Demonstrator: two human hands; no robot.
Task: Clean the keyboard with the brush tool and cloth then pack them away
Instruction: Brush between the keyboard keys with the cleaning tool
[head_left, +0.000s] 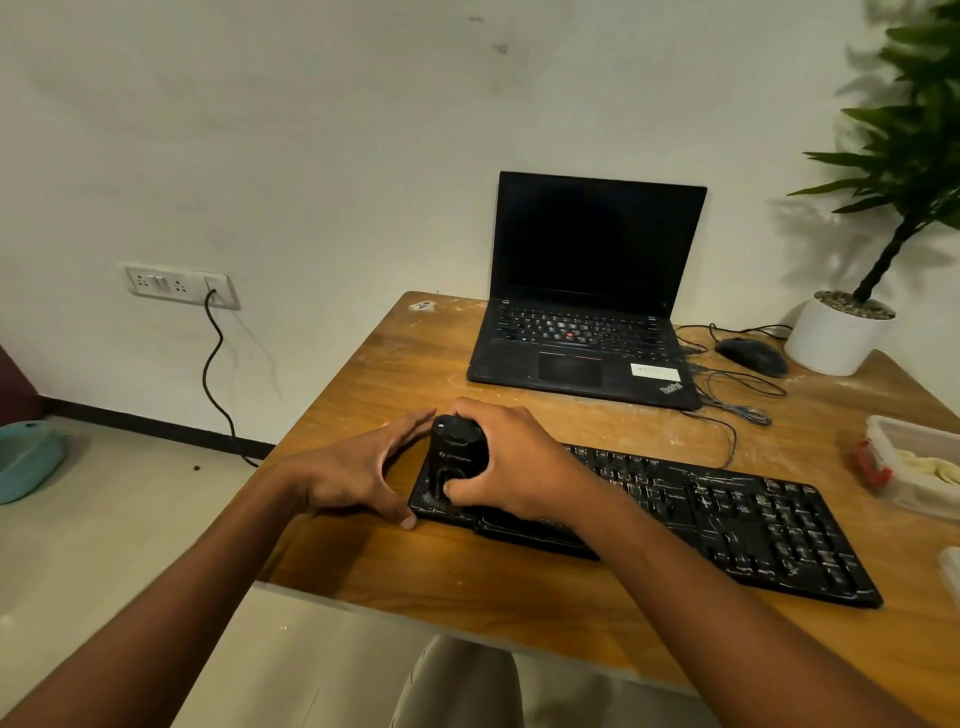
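While the right grip (511, 462) curls round the black brush tool (458, 451) at the left end of the keyboard (727, 519), the left grip (363, 470), fingers straight, touches the wooden counter (395, 374) beside that end.

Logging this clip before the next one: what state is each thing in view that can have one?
Right hand: grips the brush tool.
Left hand: fingers straight, thumb at the keyboard's left end.
Brush tool: upright on the keyboard's left end.
Keyboard: flat on the table, streaked with pale dust.
Laptop: lid open, screen dark.
Mouse: untouched, beside the laptop.
Plastic container: open, holding something pale.
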